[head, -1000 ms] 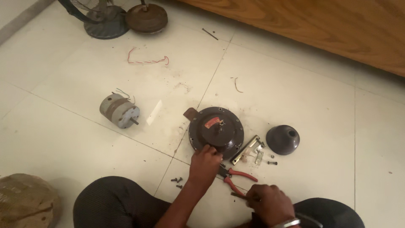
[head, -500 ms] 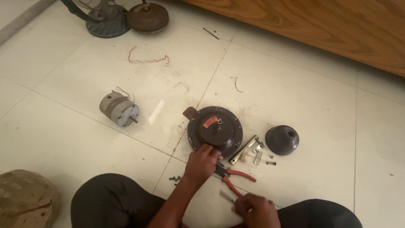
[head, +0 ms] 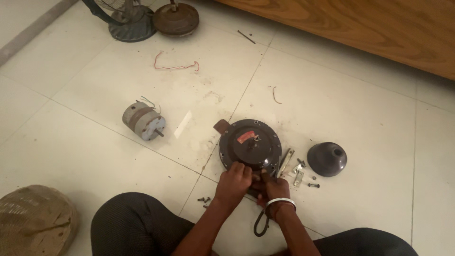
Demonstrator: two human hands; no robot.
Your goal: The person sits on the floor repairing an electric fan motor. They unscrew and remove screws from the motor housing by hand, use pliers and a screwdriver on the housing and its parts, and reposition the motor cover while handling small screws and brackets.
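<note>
Round motor housing (head: pixel 250 144) under both hands' grip; dome cap (head: pixel 327 159), small motor (head: pixel 143 122) nearby.

Small red label (head: pixel 246 138), roughly rectangular and slightly tilted, stuck near the middle of the round dark brown motor cover (head: pixel 237 147) on the tiled floor, no packages, signs or screens

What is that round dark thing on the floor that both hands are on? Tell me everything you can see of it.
The round dark disc looks like a brown metal motor housing, lying flat on the pale floor tiles. Small holes ring its rim, a reddish patch and short wires sit near its centre, and a brown tab sticks out at its upper left. The left hand and right hand meet at its near edge.
</note>
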